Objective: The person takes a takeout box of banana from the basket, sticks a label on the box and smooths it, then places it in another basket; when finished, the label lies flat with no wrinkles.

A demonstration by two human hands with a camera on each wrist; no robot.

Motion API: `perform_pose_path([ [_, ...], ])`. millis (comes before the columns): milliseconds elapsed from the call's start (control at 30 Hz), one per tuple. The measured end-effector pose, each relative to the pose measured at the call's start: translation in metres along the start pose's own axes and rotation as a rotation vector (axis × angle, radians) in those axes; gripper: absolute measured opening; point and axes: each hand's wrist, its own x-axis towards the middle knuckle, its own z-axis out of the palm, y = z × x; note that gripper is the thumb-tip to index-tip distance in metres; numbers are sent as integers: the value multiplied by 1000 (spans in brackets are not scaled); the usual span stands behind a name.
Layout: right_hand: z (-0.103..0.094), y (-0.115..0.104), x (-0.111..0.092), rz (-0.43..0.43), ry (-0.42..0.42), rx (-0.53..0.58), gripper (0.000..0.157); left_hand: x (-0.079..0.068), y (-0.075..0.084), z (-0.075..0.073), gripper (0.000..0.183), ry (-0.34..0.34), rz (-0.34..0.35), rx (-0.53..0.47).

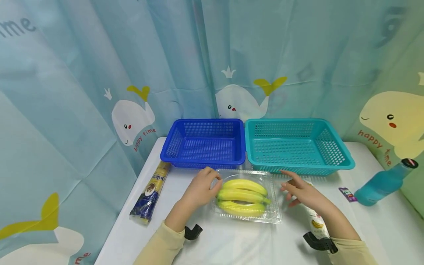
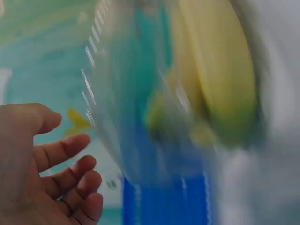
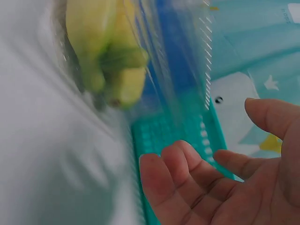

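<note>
Head view, centre: clear plastic box (image 1: 274,211) with three or so yellow bananas (image 1: 241,195) inside, flat on white table (image 1: 238,243), just below the two baskets in the frame.

Left hand (image 1: 202,187) at box's left edge, palm inward, with fingers relaxed and slightly bent, gripping nothing. In left wrist view, a gap between fingertips and box; box and bananas badly blurred there.

Right hand (image 1: 306,195) to the right of the box, near but apart. Likewise loose, with fingers half spread and nothing in the grasp. In right wrist view, at lower right, palm visible, with blurred bananas at upper left.

Upper middle of head view: blue basket (image 1: 202,162) beside teal basket (image 1: 299,168), both with perforated walls, side by side. Left of centre: long navy-and-gold packet (image 1: 150,195), slantwise, with upper end close to blue basket's front corner. Below right forearm: white packet (image 1: 318,224) with banana print, partly covered from view. Right side: small purple sachet (image 1: 347,194) just beside blue bottle (image 1: 377,189) with black cap, neck toward upper right.

Beige sleeves (image 1: 162,243) at bottom edge; black piece (image 1: 193,232) at each wrist. Behind everything: pale blue-green curtain (image 1: 172,55) with whale prints.
</note>
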Motion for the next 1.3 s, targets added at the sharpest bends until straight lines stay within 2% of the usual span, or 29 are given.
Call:
perform_pose_path([
  [133, -15, 4, -8, -10, 33, -69, 63, -5, 34, 3, 26, 9, 231, 37],
  [333, -37, 16, -13, -25, 87, -156, 55, -14, 80, 21, 21, -27, 611, 88],
  [400, -44, 20, -14, -17, 102, -180, 55, -15, 92, 29, 20, -70, 699, 88],
  [500, -51, 25, -16, 1, 109, -214, 55, -16, 107, 42, 21, -173, 770, 60],
  [600, -56, 32, -18, 28, 118, -243, 56, -14, 121, 56, 27, -332, 791, 51],
  [667, -58, 37, -20, 40, 123, -249, 55, -12, 128, 67, 32, -423, 799, 80],
  [800, -60, 46, -20, 50, 131, -247, 56, -5, 138, 89, 43, -602, 751, 151],
  [900, -61, 52, -19, 38, 161, -265, 55, 1, 143, 104, 48, -667, 731, 189],
  [1067, -65, 61, -15, 31, 207, -282, 51, 13, 150, 125, 53, -700, 737, 225],
  [1200, -67, 68, -12, 43, 201, -297, 49, 18, 153, 139, 56, -755, 711, 211],
  [1300, -68, 73, -10, 51, 198, -329, 48, 22, 155, 149, 57, -765, 708, 193],
])
